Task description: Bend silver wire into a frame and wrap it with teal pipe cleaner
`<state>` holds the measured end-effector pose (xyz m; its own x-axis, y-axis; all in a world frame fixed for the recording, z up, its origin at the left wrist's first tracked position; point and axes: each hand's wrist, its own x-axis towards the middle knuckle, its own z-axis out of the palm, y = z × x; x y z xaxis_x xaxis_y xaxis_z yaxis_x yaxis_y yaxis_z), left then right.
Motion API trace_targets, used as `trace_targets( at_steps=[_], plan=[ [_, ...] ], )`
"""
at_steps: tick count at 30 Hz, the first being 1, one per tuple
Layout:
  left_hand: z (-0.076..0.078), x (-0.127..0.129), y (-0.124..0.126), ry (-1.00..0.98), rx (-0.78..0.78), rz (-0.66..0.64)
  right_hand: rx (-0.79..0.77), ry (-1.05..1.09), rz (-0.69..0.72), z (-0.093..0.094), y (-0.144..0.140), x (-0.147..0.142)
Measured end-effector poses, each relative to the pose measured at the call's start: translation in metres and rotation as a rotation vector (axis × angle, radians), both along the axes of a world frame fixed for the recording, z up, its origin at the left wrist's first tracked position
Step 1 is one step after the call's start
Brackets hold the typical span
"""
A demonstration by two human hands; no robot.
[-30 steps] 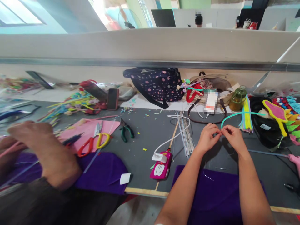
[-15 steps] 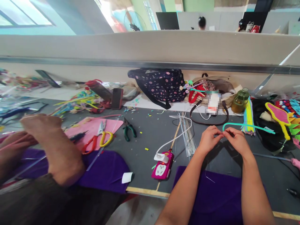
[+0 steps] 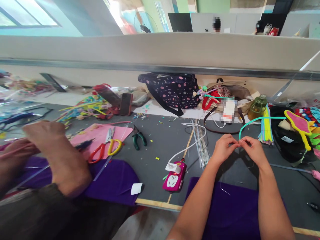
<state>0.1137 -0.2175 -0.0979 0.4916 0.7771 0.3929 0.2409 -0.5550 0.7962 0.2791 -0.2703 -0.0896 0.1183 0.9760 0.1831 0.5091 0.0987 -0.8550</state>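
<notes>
Teal pipe cleaner point(image 3: 252, 120) — thin, fuzzy, arched — pinched between both hands

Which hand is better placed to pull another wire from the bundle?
Left, probably. The left hand is right beside the wire bundle; the right hand is farther off, pinching the teal pipe cleaner that arcs away to its right.

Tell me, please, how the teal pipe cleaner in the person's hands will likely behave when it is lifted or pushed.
The teal pipe cleaner arcs up from the left hand and right hand without drooping, so it probably holds a bend. It is thin and looks fuzzy, so likely light and not slippery. Its free end reaches toward the yellow-and-pink paddle; pushed, it may swing rather than roll.
</notes>
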Motion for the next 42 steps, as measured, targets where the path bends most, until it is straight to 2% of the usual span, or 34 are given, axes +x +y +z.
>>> trace_targets(
  at_steps=[7,14,21,29,37,42],
  plan=[
    [0.0013,-0.0022,0.0013,-0.026,-0.042,0.008,-0.005,0.051,-0.041,-0.0025,0.0015,0.0054],
    [-0.0001,-0.0021,0.0027,-0.048,0.005,0.048,-0.027,0.089,-0.003,-0.0058,0.0015,0.0100],
    [-0.0004,-0.0018,0.0023,-0.054,0.061,0.018,-0.019,0.061,0.017,-0.0059,0.0015,0.0066],
    [-0.0022,-0.0012,0.0032,-0.088,0.019,0.038,-0.042,0.154,0.035,-0.0055,0.0013,0.0082],
    [-0.0012,-0.0009,0.0018,-0.073,0.032,0.029,-0.012,0.081,0.026,-0.0006,-0.0012,0.0059],
    [0.0011,-0.0007,0.0011,-0.086,-0.023,0.034,-0.038,0.120,0.011,0.0004,-0.0014,0.0066]
  ],
)
